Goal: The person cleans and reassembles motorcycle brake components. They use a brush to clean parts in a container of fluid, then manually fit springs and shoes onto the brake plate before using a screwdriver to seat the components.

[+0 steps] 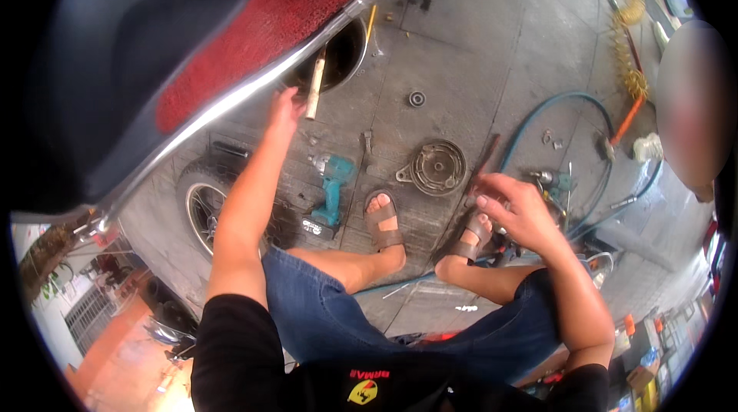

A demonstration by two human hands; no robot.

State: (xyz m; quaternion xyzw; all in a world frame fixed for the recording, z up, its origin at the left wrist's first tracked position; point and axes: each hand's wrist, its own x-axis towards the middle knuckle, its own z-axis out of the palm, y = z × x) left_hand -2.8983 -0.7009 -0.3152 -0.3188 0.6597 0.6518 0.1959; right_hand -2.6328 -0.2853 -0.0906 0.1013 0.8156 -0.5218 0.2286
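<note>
Cream handle (314,89), teal and black drill (333,181), blue hose (570,94)

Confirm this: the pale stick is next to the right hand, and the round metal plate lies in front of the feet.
Wrong hand: the head view shows the pale stick next to the left hand. The round metal plate does lie in front of the feet.

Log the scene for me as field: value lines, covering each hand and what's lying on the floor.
Left hand: right hand side unused; left hand beside a pale stick, contact unclear
Stick: overlaps the basin in view
Right hand: right hand near the right foot, loosely curled, no held thing visible
Floor, left: wheel, teal driver
Floor, middle: round metal plate, ring
Floor, right: blue hose
</note>
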